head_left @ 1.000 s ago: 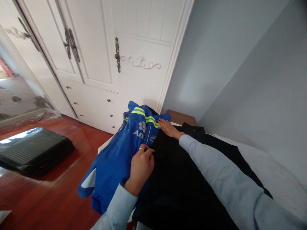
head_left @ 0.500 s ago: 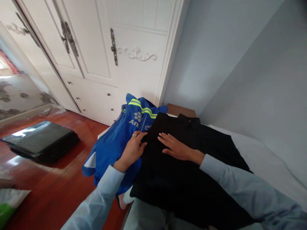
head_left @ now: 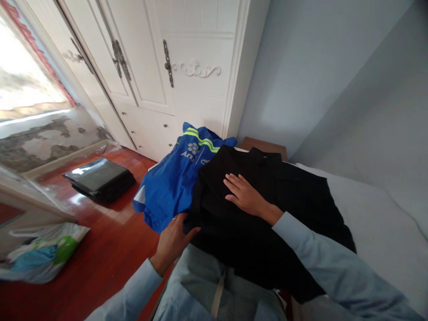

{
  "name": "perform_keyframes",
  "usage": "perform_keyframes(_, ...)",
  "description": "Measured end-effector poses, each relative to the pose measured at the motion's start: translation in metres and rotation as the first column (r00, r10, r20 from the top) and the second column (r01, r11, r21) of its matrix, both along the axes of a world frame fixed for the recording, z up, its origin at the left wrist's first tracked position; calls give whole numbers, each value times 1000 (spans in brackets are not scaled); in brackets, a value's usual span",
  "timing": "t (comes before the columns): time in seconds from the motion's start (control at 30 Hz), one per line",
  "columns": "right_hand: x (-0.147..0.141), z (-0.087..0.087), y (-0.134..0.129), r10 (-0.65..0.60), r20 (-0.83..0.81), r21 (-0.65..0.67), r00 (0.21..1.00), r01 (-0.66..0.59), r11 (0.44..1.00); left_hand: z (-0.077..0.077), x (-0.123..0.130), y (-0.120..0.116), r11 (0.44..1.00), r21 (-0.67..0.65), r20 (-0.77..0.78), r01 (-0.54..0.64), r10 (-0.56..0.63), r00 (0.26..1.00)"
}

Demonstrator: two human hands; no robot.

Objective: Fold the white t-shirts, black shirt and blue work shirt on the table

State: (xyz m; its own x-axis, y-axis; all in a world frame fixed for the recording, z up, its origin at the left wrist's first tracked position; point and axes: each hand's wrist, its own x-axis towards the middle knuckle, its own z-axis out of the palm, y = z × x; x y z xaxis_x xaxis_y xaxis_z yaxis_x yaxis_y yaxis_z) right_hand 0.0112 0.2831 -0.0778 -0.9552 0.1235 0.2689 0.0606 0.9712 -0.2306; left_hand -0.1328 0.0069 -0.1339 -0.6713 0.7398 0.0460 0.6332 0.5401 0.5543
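One bag (head_left: pixel 65 249) with green and blue on it, down on the red floor, far to the left of the black shirt (head_left: pixel 220 214). Next, a black pack (head_left: pixel 100 178) with a shiny top, also left of the shirt and well apart from it. Then a blue jacket (head_left: pixel 170 178) with bright yellow stripes, right up against the shirt's left side. At the shirt's near left edge, the left hand (head_left: pixel 170 243), bent, thumb apart from the fingers; hard to tell if pinching any cloth. On top of the shirt's middle, the right hand (head_left: pixel 245 196), flat, fingers a bit spread. Past the shirt's collar, a brown box (head_left: pixel 264 145). Under and to the right of the shirt, a white sheet (head_left: pixel 377 223).

As for the shirt, looks soft, thin, light and floppy, not easy to break. May slide or bunch up. Best held by both shoulders, or by two corners.
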Motion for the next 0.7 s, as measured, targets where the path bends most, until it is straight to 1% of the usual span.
perform_keyframes(0.03,7,5,-10,33,-12,6,999,-33,999,-6,1,1,999,-14,21,-33,33,999)
perform_keyframes(0.07,16,9,-20,63,-16,3,998,-63,998,-11,1,3,998,1,50,-59,59,997)
perform_keyframes(0.13,40,19,-45,101,-10,-38,995,-102,994,-19,1,10,991,86,150,-106,92,984)
perform_keyframes(0.17,55,21,-58,108,-4,-82,994,-108,991,-23,0,14,983,136,221,-126,94,971)
perform_keyframes(0.23,87,21,-82,124,31,-227,992,-114,967,-27,-2,20,966,199,370,-163,80,925)
perform_keyframes(0.27,103,17,-93,133,60,-325,989,-106,940,-29,-4,20,962,215,435,-170,62,899)
perform_keyframes(0.3,120,11,-102,137,98,-434,986,-82,897,-29,-6,18,959,230,490,-167,34,871)
perform_keyframes(0.33,137,2,-109,128,141,-542,982,-32,840,-27,-8,15,956,248,539,-158,-1,842)
perform_keyframes(0.37,154,-10,-114,94,183,-637,979,45,769,-25,-11,10,952,266,586,-151,-35,809)
perform_keyframes(0.4,170,-23,-118,25,224,-714,974,146,684,-23,-14,4,949,280,632,-145,-68,772)
perform_keyframes(0.43,186,-36,-121,-82,259,-768,962,257,587,-20,-18,-2,948,286,676,-139,-97,730)
perform_keyframes(0.47,201,-50,-122,-227,284,-801,932,360,479,-17,-23,-9,951,278,715,-135,-111,690)
perform_keyframes(0.5,216,-63,-123,-380,296,-821,876,437,367,-16,-27,-15,958,254,744,-131,-107,659)
perform_keyframes(0.53,230,-74,-124,-516,299,-837,803,480,263,-15,-31,-21,967,224,760,-125,-93,643)
perform_keyframes(0.57,243,-85,-124,-630,299,-847,717,503,170,-15,-34,-26,974,191,761,-122,-69,645)
perform_keyframes(0.6,255,-94,-125,-720,297,-855,627,511,92,-17,-37,-29,979,164,750,-118,-46,659)
perform_keyframes(0.63,266,-102,-125,-794,290,-859,534,511,29,-19,-39,-32,983,146,732,-114,-30,681)
perform_keyframes(0.67,274,-109,-126,-852,280,-859,442,512,-16,-22,-40,-34,984,139,711,-110,-22,703)
perform_keyframes(0.7,281,-116,-127,-896,266,-854,355,518,-48,-26,-40,-35,984,140,690,-109,-18,724)
